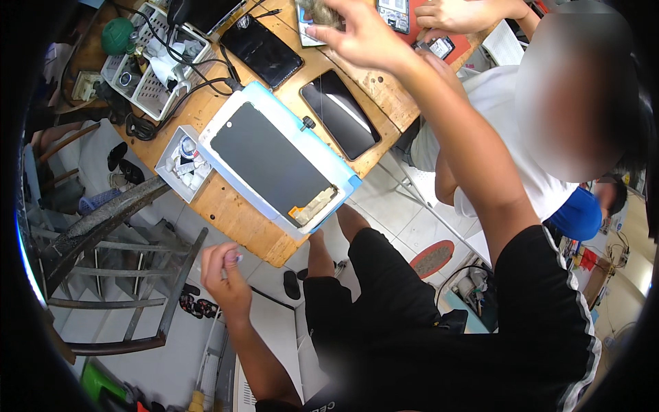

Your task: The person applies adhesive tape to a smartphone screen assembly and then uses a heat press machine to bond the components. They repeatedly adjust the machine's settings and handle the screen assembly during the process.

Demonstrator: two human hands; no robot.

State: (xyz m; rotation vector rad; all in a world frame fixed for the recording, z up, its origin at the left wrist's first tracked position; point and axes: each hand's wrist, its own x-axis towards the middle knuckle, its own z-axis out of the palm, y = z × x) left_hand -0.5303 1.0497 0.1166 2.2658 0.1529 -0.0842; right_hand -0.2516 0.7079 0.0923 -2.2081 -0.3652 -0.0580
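Note:
My left hand (225,278) is closed off the table's near-left edge, with a small pale bit showing at its fingertips that I cannot make out. Stretched to the far side, my right hand (367,34) has its thumb and fingers apart beside a brownish fuzzy wad (321,12); the upper edge cuts off some fingers. Between my arms, a dark phone screen panel (271,161) with an orange flex piece at its lower end lies on a blue-and-white plate device (336,172). Two black phones, one (263,51) farther left and one (341,115) to the right, lie beyond it.
A white box of crumpled wipes (184,165) stands left of the device. Behind it are a white basket (154,89) of supplies, a green ball-shaped blower (117,36) and black cables. At right, a co-worker's hands (443,17) handle an opened phone (437,48) on a red mat.

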